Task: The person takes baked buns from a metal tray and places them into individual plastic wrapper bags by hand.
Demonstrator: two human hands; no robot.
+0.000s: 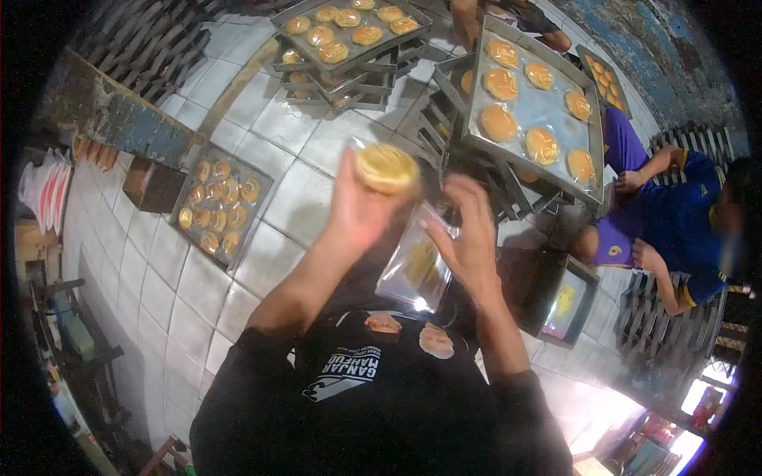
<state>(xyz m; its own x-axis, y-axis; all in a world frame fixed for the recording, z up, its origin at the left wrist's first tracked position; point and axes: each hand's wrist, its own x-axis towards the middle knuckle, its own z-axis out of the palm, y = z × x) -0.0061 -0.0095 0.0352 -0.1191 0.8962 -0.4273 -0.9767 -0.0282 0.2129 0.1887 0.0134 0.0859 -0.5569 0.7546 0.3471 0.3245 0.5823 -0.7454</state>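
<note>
A round golden bun (386,168) rests in my left hand (359,205), raised in front of my body. It is blurred by motion, and a bit of clear plastic seems to show at its upper edge. My right hand (470,234) is to the right of the bun, fingers apart and slightly smeared, with nothing visible in them. Its thumb is close to a stack of clear plastic bags (413,270) in front of my lap; whether it touches them I cannot tell. Something yellow shows on or through the bags.
Stacked metal trays of buns (533,111) stand at right front, and another tray stack (349,40) stands farther off. A tray of smaller rolls (218,205) lies on the tiled floor at left. A square tin (565,305) sits at right, beside a seated person in blue (690,190).
</note>
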